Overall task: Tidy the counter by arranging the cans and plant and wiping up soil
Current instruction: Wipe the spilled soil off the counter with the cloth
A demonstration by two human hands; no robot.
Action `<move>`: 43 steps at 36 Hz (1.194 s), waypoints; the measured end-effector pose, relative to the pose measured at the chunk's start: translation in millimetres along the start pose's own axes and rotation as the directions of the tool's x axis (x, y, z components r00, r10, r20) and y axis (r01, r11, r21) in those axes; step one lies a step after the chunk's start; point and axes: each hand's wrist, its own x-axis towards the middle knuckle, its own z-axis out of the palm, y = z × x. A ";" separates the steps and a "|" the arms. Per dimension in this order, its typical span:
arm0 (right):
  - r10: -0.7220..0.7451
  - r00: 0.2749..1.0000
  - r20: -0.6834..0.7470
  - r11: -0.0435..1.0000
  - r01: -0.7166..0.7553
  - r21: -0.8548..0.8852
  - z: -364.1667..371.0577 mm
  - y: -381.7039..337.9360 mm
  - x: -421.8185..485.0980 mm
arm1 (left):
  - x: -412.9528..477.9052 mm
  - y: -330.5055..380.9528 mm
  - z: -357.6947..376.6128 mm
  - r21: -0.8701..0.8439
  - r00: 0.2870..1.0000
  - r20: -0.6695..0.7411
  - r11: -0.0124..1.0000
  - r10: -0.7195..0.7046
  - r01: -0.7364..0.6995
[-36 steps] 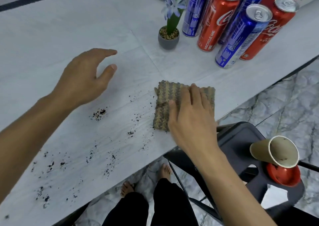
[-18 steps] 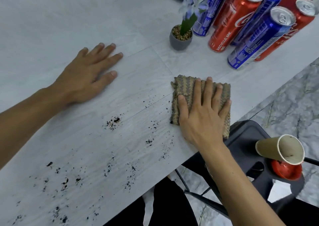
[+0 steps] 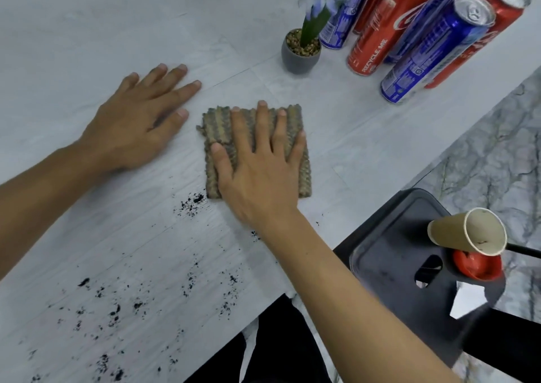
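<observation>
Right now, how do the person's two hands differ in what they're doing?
The left hand lies flat on the bare counter; the right hand presses down on the cloth. The soil crumbs lie close beside the right hand, farther from the left hand. Both are open with fingers straight.

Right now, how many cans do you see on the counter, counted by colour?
Blue cans: 3
Red cans: 2 in plain view; another may be hidden behind them, I cannot tell
Total: 5 in plain view
</observation>
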 end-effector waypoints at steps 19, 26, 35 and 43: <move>0.213 0.974 -0.077 0.977 -0.215 -0.014 9.0 24.7 -142.2 | -1.6 7.4 1.5 0.025 1.000 0.001 0.999 -0.024 0.024; 0.349 0.935 -0.064 0.937 -0.347 0.035 -10.0 59.6 -113.3 | -2.6 10.7 -1.8 0.028 1.000 0.022 0.999 -0.021 0.020; 0.386 0.922 -0.042 0.922 -0.385 0.030 -30.3 84.3 -56.7 | -21.9 -1.6 -14.9 0.013 0.998 0.050 0.999 -0.041 0.040; 0.248 0.968 -0.031 0.968 -0.247 0.031 -21.1 50.4 -10.0 | -28.9 -15.7 -12.8 0.081 0.999 0.050 0.997 -0.012 0.008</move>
